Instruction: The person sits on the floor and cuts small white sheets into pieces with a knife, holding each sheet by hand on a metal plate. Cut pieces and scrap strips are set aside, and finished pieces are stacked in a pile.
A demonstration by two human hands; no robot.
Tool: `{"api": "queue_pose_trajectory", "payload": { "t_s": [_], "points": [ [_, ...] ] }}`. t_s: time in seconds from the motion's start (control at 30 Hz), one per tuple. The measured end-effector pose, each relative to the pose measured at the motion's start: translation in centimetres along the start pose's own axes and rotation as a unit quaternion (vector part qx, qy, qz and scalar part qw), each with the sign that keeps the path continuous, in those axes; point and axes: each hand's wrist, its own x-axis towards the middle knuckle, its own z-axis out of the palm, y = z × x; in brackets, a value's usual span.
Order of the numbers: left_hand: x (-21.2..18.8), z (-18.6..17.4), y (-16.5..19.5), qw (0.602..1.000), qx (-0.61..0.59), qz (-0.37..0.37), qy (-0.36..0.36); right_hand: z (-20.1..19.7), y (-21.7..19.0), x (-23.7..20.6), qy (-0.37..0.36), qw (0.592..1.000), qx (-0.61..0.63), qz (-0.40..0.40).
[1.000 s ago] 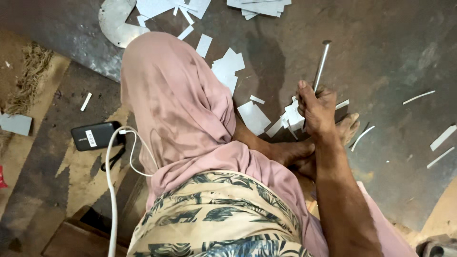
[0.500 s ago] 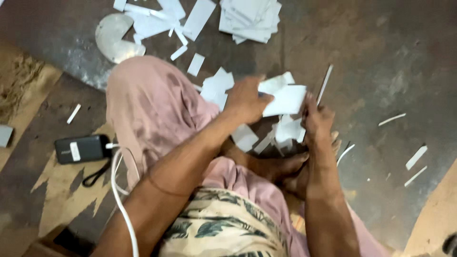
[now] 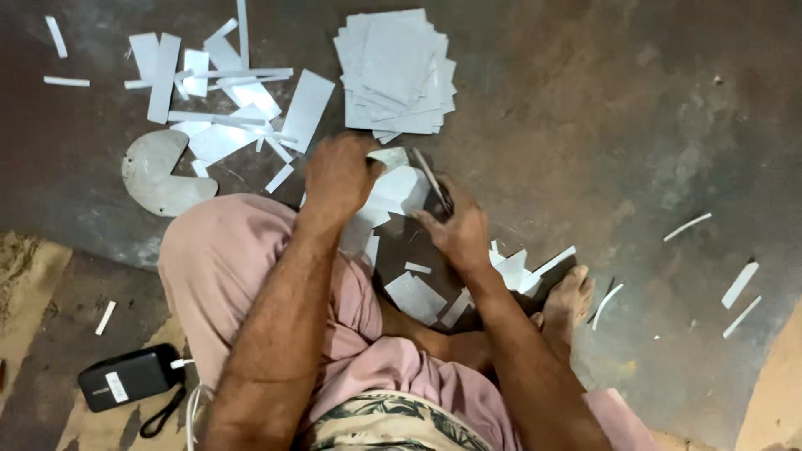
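Note:
My left hand (image 3: 338,171) grips the left edge of a pale, irregular sheet piece (image 3: 399,188) held just above the floor in front of my knee. My right hand (image 3: 458,227) is closed round the handles of slim metal shears (image 3: 433,177), whose blades lie against the right side of that piece. Both hands hover over a scatter of cut offcuts (image 3: 418,296) beside my bare foot (image 3: 568,301).
A stack of square grey sheets (image 3: 397,71) lies just beyond the hands. Strips and scraps (image 3: 217,100) and a notched round disc (image 3: 154,175) lie at the far left. A black power bank (image 3: 129,377) with a white cable (image 3: 194,401) sits by my left leg. Loose strips (image 3: 739,284) lie right.
My left hand came into view and took hold of the sheet piece. Both hands now work closer together at the piece, with the shears at its edge. The view has shifted towards the stack.

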Motion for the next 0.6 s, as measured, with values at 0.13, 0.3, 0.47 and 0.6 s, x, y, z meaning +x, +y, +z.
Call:
{"api": "queue_pose_trajectory", "payload": {
  "t_s": [0.13,0.3,0.47,0.6],
  "points": [
    [0.5,0.0,-0.2,1.000,0.020,0.007,-0.001,1.6,-1.3,2.1,-0.031,0.990,0.023,0.138],
    [1.0,-0.1,-0.1,0.999,0.000,-0.043,-0.025,0.1,-1.4,4.6,-0.132,0.984,-0.022,0.120],
    [1.3,-1.4,-0.7,0.997,-0.033,-0.063,0.035,1.5,-3.6,6.8,-0.094,0.993,0.008,0.077],
    [0.7,-3.0,-1.8,0.990,-0.032,-0.023,0.134,2.6,-5.0,7.6,-0.049,0.987,0.100,0.113]
  ]
}}
